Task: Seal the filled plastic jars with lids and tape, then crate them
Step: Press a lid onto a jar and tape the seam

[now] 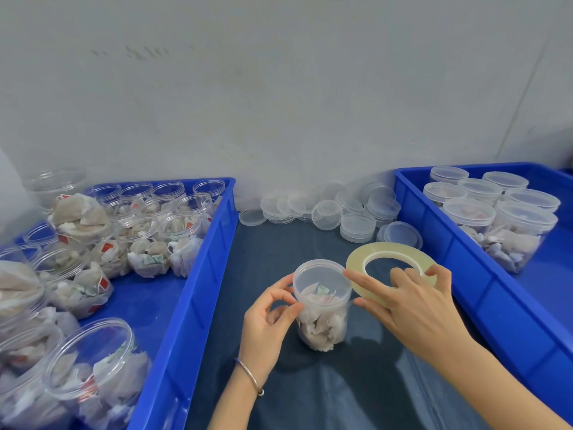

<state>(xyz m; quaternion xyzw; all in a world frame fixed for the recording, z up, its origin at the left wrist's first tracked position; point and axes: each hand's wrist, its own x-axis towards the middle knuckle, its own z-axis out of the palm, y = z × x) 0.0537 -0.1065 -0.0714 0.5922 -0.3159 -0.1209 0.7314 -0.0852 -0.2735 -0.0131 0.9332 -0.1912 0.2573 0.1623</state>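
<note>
A lidded clear plastic jar of tea bags [322,308] stands upright on the dark mat between the two blue crates. Left hand [273,308] pinches its rim to steady it; right hand [412,302], touching the jar's right side, grips the translucent yellowish tape roll [391,270], probably to wrap the lid seam.

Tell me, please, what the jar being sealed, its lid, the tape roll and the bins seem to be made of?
The jar looks like clear, glossy plastic: the bags inside show through. Its lid seems a cloudier, frosted plastic. The tape roll looks like translucent yellowish adhesive film, smooth and shiny. The left bin and right bin look like rigid, opaque blue moulded plastic with a slight sheen.
</note>
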